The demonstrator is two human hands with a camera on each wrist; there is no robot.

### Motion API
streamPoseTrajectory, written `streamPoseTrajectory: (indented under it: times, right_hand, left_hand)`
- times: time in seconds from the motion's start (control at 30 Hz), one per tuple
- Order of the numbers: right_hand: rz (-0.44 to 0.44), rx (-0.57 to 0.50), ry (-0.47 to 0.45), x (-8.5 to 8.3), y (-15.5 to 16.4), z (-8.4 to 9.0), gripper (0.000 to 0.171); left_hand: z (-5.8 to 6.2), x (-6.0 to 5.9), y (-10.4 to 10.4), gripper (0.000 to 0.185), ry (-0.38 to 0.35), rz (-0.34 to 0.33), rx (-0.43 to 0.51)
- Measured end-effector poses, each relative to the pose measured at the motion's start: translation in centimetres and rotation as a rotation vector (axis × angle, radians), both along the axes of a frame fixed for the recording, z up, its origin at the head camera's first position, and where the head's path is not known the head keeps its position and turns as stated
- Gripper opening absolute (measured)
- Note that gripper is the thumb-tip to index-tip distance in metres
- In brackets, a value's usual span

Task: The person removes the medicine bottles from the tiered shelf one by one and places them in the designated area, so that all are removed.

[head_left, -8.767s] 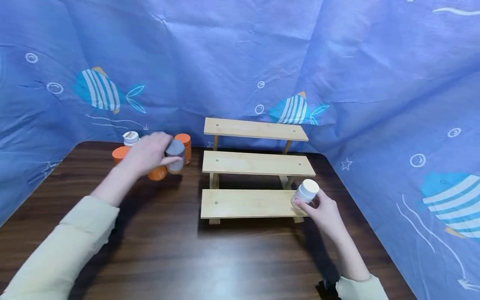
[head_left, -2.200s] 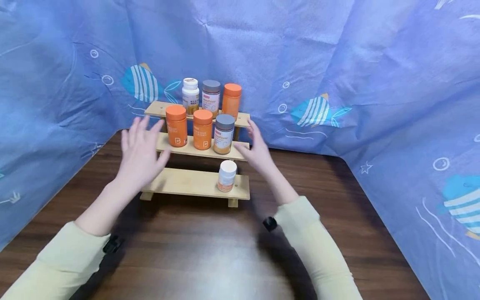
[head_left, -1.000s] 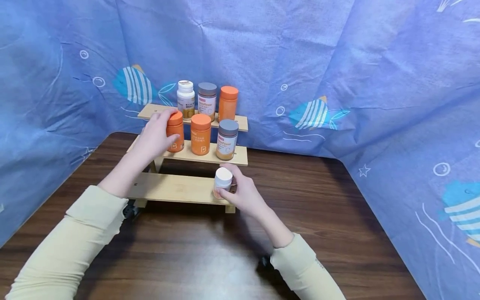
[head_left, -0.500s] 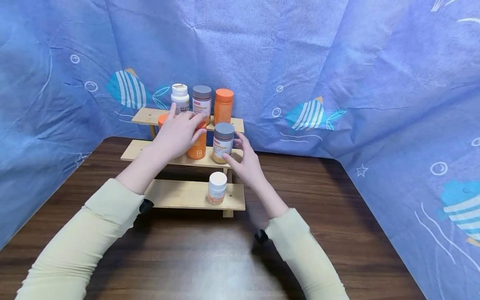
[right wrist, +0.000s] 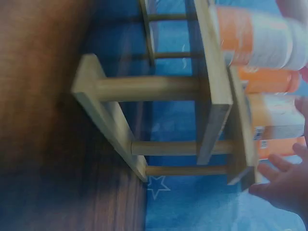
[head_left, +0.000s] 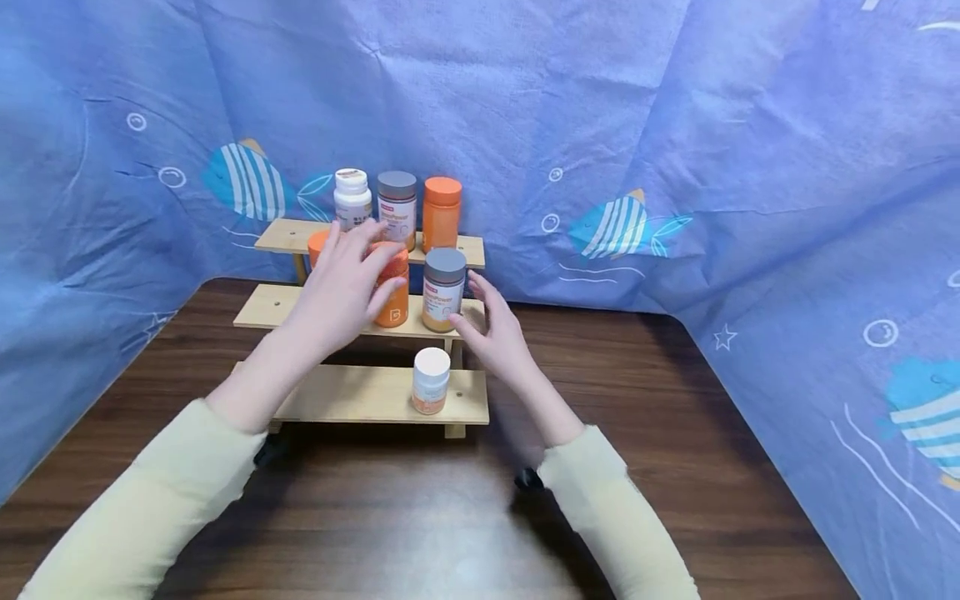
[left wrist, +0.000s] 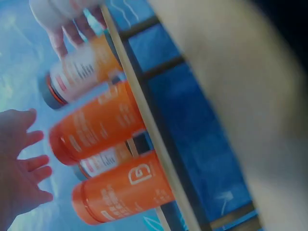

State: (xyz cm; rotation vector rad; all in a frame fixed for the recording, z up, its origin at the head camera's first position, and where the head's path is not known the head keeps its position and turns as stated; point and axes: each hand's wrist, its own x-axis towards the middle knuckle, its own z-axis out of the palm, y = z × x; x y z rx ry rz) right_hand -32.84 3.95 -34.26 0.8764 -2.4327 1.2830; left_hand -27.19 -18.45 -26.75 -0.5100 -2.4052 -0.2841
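Note:
A three-tier wooden shelf (head_left: 352,393) stands on the dark table. Its top tier carries a white bottle (head_left: 351,197), a grey-lidded bottle (head_left: 397,204) and an orange bottle (head_left: 441,213). On the middle tier are two orange bottles (head_left: 395,302) and a grey-lidded bottle (head_left: 443,289). A small white-lidded bottle (head_left: 431,392) stands on the bottom tier. My left hand (head_left: 341,287) hovers open, fingers spread, in front of the middle orange bottles (left wrist: 115,120); the left wrist view shows it apart from them. My right hand (head_left: 497,332) is open beside the grey-lidded bottle, holding nothing.
Blue fish-print cloth (head_left: 675,167) hangs behind and on both sides of the table (head_left: 420,517). The shelf sits at the back, left of centre. The right wrist view shows the shelf's legs (right wrist: 154,89) from the side.
Both hands have drawn back a little from the middle tier. The left hand has come off the orange bottles and spread its fingers; the right hand has left the grey-lidded bottle.

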Motion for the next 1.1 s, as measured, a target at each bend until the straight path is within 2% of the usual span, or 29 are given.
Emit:
streamPoseTrajectory:
  times: [0.07,0.13,0.2,0.27,0.33,0.4,0.43,0.53,0.57,0.63,0.77,0.97,1.1]
  right_hand:
    - [-0.014,-0.009,-0.02,1.3,1.0,-0.4,0.063]
    - [-0.024,-0.01,-0.102,2.7,2.0,-0.9,0.062]
    - [0.005,-0.06,-0.31,4.0,2.5,-1.8,0.065]
    - [0.042,-0.136,-0.571,5.0,2.5,-2.8,0.07]
    - [0.092,-0.244,-0.815,5.6,2.2,-4.0,0.071]
    - [0.136,-0.35,-1.001,6.0,1.8,-5.0,0.067]
    - [0.163,-0.382,-1.041,6.1,1.6,-5.4,0.063]
    - [0.222,-0.451,-1.09,6.4,1.4,-6.4,0.05]
    - [0.227,-0.461,-1.091,6.5,1.4,-6.6,0.047]
    - [0.231,-0.466,-1.08,6.6,1.5,-6.8,0.045]
    - [0.225,-0.473,-1.071,6.7,1.8,-7.0,0.047]
    - [0.232,-0.455,-1.074,7.5,2.4,-6.9,0.045]
    - [0.241,-0.451,-1.075,8.2,2.8,-6.7,0.045]
  left_hand:
    - [-0.5,1.7,0.0,0.041,0.042,-0.043,0.037]
    - [-1.0,3.6,-0.1,0.042,0.054,-0.061,0.08]
    - [-1.8,5.3,-0.8,0.044,0.048,-0.037,0.129]
    - [-2.7,6.7,-2.2,0.042,0.03,0.037,0.186]
    - [-3.9,7.7,-4.3,0.04,-0.01,0.156,0.249]
    - [-5.3,8.5,-6.7,0.042,-0.106,0.291,0.301]
    - [-6.0,8.8,-7.9,0.047,-0.185,0.351,0.321]
    - [-8.3,9.4,-10.7,0.061,-0.438,0.419,0.353]
    - [-8.9,9.5,-11.3,0.063,-0.508,0.415,0.363]
    - [-9.9,9.7,-12.0,0.064,-0.596,0.386,0.377]
    - [-10.8,10.1,-12.2,0.059,-0.623,0.365,0.394]
    - [-10.4,11.1,-12.0,0.062,-0.698,0.333,0.46]
    - [-10.0,11.6,-11.7,0.064,-0.745,0.334,0.452]
